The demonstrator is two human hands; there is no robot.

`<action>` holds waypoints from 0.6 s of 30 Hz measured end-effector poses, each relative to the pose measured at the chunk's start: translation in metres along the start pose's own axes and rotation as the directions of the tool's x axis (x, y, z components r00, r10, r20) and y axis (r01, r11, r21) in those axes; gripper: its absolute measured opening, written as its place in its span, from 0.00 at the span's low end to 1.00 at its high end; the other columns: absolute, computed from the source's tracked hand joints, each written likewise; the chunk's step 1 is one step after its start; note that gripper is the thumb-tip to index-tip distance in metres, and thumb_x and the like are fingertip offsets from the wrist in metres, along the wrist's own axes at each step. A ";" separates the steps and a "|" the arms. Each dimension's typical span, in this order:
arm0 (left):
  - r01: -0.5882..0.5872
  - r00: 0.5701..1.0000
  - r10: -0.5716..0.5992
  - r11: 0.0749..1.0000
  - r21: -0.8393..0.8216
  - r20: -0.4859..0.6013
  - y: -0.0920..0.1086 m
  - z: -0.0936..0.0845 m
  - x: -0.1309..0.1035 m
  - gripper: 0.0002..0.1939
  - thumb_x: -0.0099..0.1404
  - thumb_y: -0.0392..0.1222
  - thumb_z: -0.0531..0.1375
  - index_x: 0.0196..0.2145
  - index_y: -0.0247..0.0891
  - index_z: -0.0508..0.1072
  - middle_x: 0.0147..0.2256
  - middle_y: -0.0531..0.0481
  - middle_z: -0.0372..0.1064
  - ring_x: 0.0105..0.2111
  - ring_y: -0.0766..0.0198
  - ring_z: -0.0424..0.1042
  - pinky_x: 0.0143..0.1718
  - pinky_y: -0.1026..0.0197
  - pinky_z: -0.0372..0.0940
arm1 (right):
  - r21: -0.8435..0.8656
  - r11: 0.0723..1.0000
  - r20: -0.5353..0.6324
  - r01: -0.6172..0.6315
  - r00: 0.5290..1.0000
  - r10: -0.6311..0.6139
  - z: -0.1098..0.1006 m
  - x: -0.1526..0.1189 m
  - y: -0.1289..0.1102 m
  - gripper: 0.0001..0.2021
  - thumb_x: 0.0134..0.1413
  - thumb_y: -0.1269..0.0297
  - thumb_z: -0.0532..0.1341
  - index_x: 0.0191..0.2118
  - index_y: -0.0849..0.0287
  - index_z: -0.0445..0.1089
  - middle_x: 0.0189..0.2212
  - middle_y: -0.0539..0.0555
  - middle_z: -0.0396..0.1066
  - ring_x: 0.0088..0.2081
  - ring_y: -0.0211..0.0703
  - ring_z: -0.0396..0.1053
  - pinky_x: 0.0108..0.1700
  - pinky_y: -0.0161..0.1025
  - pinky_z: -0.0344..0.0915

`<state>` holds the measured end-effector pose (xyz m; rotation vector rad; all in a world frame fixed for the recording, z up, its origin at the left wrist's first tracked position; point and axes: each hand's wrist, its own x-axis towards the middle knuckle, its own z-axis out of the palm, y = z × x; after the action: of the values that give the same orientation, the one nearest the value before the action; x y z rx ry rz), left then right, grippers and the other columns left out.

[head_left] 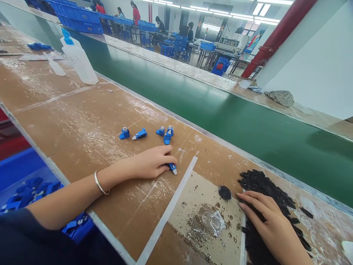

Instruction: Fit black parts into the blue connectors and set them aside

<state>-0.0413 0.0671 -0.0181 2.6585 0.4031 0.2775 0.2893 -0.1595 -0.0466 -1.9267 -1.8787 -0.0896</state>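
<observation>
My left hand [154, 162] is closed around a small blue plastic part [172, 168], whose grey tip points out beneath the fingers near the board. Just beyond that hand, several similar blue parts [140, 134] with pale tips lie on the brown tabletop. My right hand [271, 221] is at the edge of a heap of flat black pieces [264, 187], thumb and forefinger drawn close in a pinch; what lies between them I cannot make out. Left of these fingertips sits a round black cap [225, 193]. A clear round dish [213, 221] rests on the wet, stained pale board [201, 191].
A green conveyor belt [176, 92] runs beyond the table. Upper left stand a white bottle with a blue top [78, 60] and a smaller bottle [55, 67]. A blue bin of blue parts [30, 191] is below the table's left edge. People work in the background.
</observation>
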 end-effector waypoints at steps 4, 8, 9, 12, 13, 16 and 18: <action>-0.075 0.997 0.074 0.995 -0.071 -0.024 0.005 0.005 0.001 0.14 0.67 0.30 0.51 0.44 0.39 0.73 0.45 0.42 0.65 0.44 0.56 0.65 0.48 0.54 0.63 | 0.003 1.000 -0.001 -0.012 1.000 0.012 0.003 0.003 -0.002 0.20 0.64 0.46 0.52 0.39 0.52 0.78 0.40 0.55 0.77 0.42 0.47 0.75 0.42 0.45 0.75; -0.114 0.993 0.110 0.986 -0.118 -0.035 0.007 0.009 0.002 0.13 0.66 0.28 0.50 0.41 0.38 0.71 0.44 0.42 0.65 0.44 0.57 0.66 0.48 0.56 0.63 | 0.017 1.000 -0.028 -0.020 0.999 0.021 0.003 0.002 -0.006 0.18 0.63 0.48 0.54 0.39 0.52 0.77 0.39 0.54 0.77 0.43 0.48 0.75 0.39 0.44 0.76; -0.117 0.993 0.113 0.986 -0.117 -0.041 0.008 0.010 0.002 0.13 0.65 0.27 0.49 0.41 0.38 0.71 0.44 0.42 0.65 0.44 0.57 0.66 0.48 0.55 0.63 | 0.020 0.999 -0.034 -0.030 0.999 0.031 0.003 0.001 -0.009 0.17 0.63 0.49 0.54 0.40 0.52 0.76 0.40 0.54 0.77 0.42 0.48 0.76 0.35 0.41 0.76; -0.121 0.992 0.115 0.987 -0.106 -0.057 0.008 0.012 0.002 0.14 0.63 0.25 0.49 0.39 0.38 0.69 0.43 0.43 0.65 0.43 0.58 0.66 0.47 0.56 0.63 | 0.022 0.998 -0.074 -0.060 0.995 0.061 -0.003 -0.002 -0.019 0.14 0.63 0.51 0.56 0.43 0.51 0.74 0.43 0.54 0.76 0.42 0.45 0.76 0.26 0.33 0.72; -0.126 0.991 0.120 0.986 -0.104 -0.064 0.009 0.012 0.002 0.14 0.63 0.25 0.49 0.38 0.38 0.69 0.43 0.43 0.65 0.42 0.58 0.66 0.46 0.56 0.63 | 0.024 0.998 -0.093 -0.060 0.994 0.062 -0.005 -0.003 -0.023 0.13 0.63 0.51 0.56 0.43 0.51 0.73 0.44 0.54 0.75 0.42 0.43 0.76 0.28 0.32 0.73; -0.148 0.987 0.140 0.984 -0.104 -0.076 0.010 0.014 0.003 0.14 0.62 0.24 0.48 0.37 0.38 0.68 0.41 0.44 0.66 0.40 0.59 0.66 0.44 0.58 0.63 | 0.042 0.999 -0.129 -0.011 0.991 0.017 -0.013 -0.006 -0.035 0.11 0.65 0.54 0.55 0.43 0.51 0.72 0.45 0.53 0.74 0.43 0.40 0.77 0.39 0.32 0.74; -0.159 0.986 0.152 0.983 -0.096 -0.072 0.010 0.015 0.003 0.14 0.61 0.23 0.48 0.37 0.38 0.67 0.41 0.44 0.66 0.39 0.59 0.66 0.43 0.59 0.63 | 0.047 0.995 -0.091 0.082 0.993 -0.078 -0.018 -0.008 -0.041 0.10 0.65 0.58 0.56 0.47 0.52 0.71 0.48 0.54 0.74 0.45 0.40 0.76 0.44 0.31 0.73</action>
<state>-0.0323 0.0533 -0.0260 2.5895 0.1955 0.4220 0.2536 -0.1741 -0.0223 -1.7843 -1.8814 -0.1484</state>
